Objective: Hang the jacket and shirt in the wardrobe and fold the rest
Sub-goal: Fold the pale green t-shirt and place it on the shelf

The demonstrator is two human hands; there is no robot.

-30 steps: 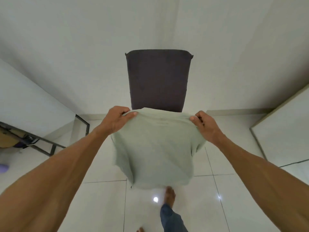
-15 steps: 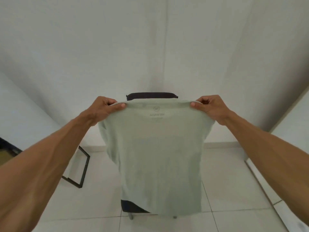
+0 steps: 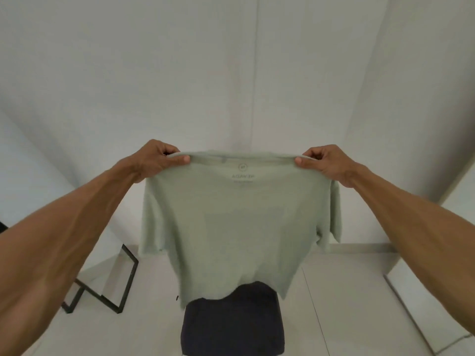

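Observation:
A pale green T-shirt [image 3: 231, 227] hangs spread out in the air in front of me, its printed neck label showing through in reverse near the top. My left hand [image 3: 156, 160] pinches the shirt's top edge at the left shoulder. My right hand [image 3: 323, 163] pinches the top edge at the right shoulder. The short sleeves droop at both sides and the hem hangs free above a dark chair.
A dark upholstered chair [image 3: 234, 322] stands on the white tiled floor directly below the shirt. A black metal frame [image 3: 120, 283] leans at the lower left. A white wall fills the background, and a white panel [image 3: 431, 299] lies at the right.
Both hands have lifted the shirt from low over the floor up to chest height, and it now hangs fully spread. The view has tilted upward.

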